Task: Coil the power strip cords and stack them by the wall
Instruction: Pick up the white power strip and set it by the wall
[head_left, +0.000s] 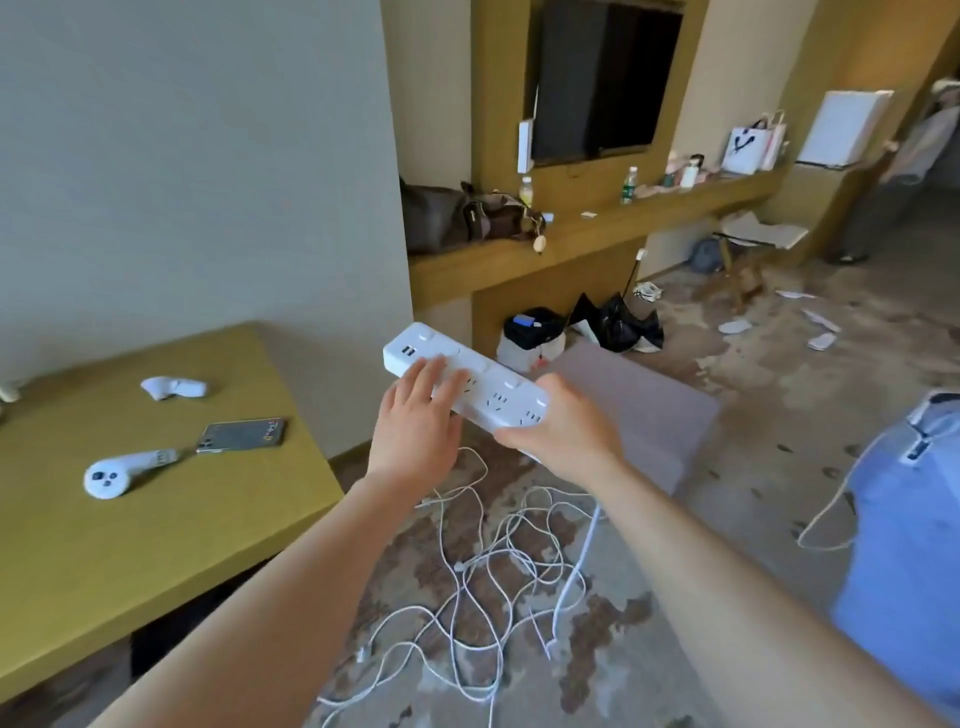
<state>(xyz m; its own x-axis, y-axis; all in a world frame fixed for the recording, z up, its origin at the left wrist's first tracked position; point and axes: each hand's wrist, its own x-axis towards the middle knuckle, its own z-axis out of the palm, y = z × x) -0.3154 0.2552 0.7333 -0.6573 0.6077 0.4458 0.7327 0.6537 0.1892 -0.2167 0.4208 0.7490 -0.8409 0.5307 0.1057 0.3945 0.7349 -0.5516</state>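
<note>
- Power strip (470, 382): a long white block of hard, smooth plastic with rounded corners, rows of sockets along its face and USB ports at its far end. It is held in the air above the floor (753, 415), beyond the worktop (156, 545) corner.
- Right hand (563, 434) grips the near end, fingers curled under the body and thumb over its edge; it carries the weight.
- Left hand (415, 421) lies flat on the socket face with fingers straight and spread, pressing lightly, not wrapped around it.
- Cords (488, 582): thin, white, round and limp, lying in a loose tangle of loops on the mottled carpet below; a thicker white lead (579, 564) runs up toward the strip.
- To coil well, my judgement is to keep the right hand's grip fixed, free the left, and draw the thick lead up in even loops, shaking it clear of the thinner cables so none gets wound in.
- Smooth plastic may slip, so a firm hold seems wise.
- Worktop: matte olive-yellow, square-edged; two white controllers (111, 475) and a phone (241, 434) rest on it.
</note>
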